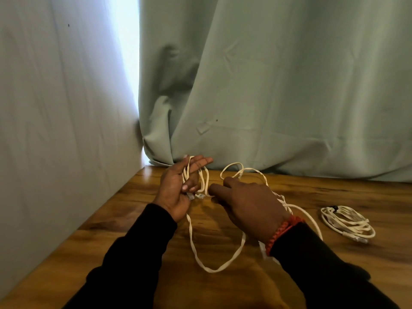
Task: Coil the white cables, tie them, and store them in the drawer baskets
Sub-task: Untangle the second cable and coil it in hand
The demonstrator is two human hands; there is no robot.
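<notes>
On wooden table (223, 286), near back-left corner: left hand (176, 188) raised palm-up, several loops of loose white cable (214, 262) wound over palm. Thumb pressed across loops, pinning them; fingers extended toward curtain, only slightly bent. Two clear plug ends hanging just below thumb, at heel of palm. Long strand dropping from left hand, running toward camera in wide U on tabletop, then up under right wrist.

Right hand (249, 204) just beside left, palm down, back of hand to camera. Index and thumb reaching toward loops on left palm; fingertips hidden behind hand, so cannot tell whether pinching cable or just hovering over it. More loose loops lying on table beyond right hand, near curtain hem, one plug end visible among them. Red braided bracelet (283, 230) on right wrist, black sleeves (124, 259) on both arms.

Far right on table, well apart from hands: second white cable (347, 224), already coiled into flat bundle, small dark tie at its top edge, plug ends at lower right.

Pale green curtain (289, 85) behind table, touching back edge; light wall at left, bright gap between wall and curtain.
</notes>
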